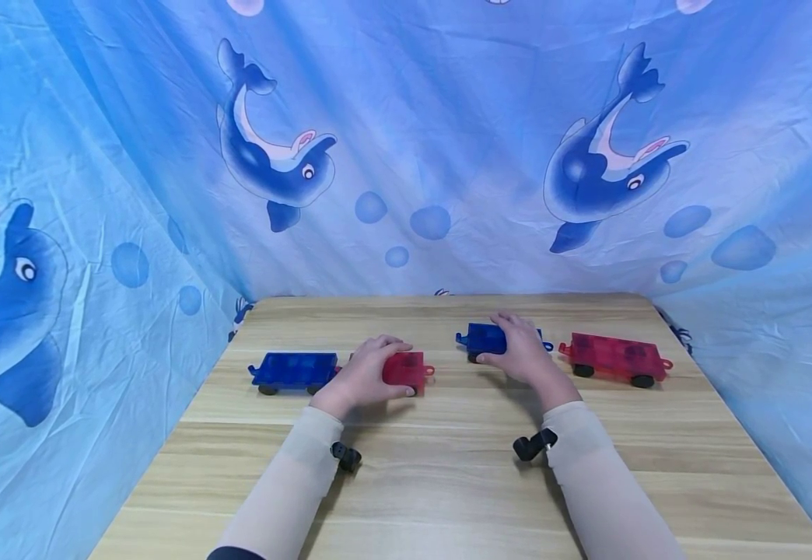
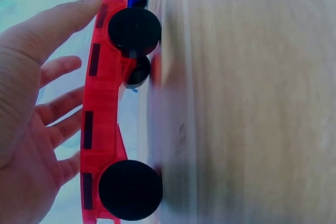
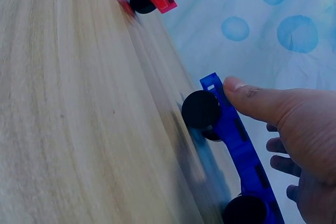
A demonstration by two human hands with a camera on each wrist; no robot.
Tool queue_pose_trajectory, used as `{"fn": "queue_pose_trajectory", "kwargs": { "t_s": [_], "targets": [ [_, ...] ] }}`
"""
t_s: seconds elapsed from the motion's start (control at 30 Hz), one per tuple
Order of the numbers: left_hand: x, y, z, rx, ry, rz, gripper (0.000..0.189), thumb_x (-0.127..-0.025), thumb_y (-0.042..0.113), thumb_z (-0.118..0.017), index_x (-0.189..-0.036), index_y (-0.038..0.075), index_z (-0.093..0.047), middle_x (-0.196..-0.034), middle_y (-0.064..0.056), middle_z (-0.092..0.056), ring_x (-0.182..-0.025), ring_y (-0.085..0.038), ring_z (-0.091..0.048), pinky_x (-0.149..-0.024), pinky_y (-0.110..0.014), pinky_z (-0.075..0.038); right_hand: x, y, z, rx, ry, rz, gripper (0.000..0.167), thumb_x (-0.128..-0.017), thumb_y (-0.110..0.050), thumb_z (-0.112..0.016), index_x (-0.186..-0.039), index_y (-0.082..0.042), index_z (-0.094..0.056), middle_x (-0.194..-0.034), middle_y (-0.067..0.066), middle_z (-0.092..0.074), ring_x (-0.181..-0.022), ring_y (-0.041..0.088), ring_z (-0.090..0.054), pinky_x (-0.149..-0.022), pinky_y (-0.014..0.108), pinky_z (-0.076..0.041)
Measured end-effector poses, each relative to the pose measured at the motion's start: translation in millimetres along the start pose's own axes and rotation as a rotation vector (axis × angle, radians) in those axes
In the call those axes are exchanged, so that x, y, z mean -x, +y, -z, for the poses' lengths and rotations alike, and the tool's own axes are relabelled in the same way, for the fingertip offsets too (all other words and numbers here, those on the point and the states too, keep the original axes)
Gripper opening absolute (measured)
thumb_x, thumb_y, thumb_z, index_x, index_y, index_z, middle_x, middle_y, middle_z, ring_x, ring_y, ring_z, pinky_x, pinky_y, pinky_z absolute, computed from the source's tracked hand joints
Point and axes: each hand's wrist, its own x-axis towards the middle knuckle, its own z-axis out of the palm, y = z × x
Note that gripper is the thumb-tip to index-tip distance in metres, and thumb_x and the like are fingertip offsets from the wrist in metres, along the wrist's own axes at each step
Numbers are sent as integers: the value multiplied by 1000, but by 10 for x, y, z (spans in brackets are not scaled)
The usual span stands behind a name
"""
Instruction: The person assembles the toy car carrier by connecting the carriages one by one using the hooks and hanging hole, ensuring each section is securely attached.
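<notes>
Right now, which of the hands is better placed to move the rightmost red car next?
Probably the right hand: it grips a blue car beside that red car; the left hand is farther away, gripping the other red car.

Head view looked forward and down over the table (image 1: 434,482), wrist views faced the curtain (image 1: 406,117), low, close, tipped sideways, both shared the inner red cart (image 2: 102,98) and inner blue cart (image 3: 239,142)
</notes>
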Motion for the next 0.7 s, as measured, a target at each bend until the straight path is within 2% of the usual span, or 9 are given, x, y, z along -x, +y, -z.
{"fn": "queue_pose_trajectory", "kwargs": {
  "t_s": [0.2,0.37,0.7],
  "targets": [
    [0,10,-3,0,0,-11,81,-81,49,-90,-150,22,-58,-147,0,-53,-131,-29,-49,-97,-53,-53,-5,43,-24,29,-10,15,93,-90,-43,-84,-161,-3,-38,-165,24,-33,-151,49,-27,-124,64,-10],
    [-1,22,-7,-11,-15,-8,80,-81,48,-90,-150,24,-58,-146,1,-54,-131,-27,-50,-100,-52,-51,-5,76,-48,40,-18,6,90,-91,-41,-83,-160,-4,-40,-163,24,-37,-152,48,-27,-123,65,-13],
    [1,29,-46,-30,-31,20,79,-80,46,-92,-149,27,-58,-142,5,-56,-130,-23,-51,-96,-46,-56,-25,103,-83,67,-21,6,84,-91,-38,-83,-158,-4,-45,-159,23,-43,-149,49,-32,-122,66,-17]
  ]
}}
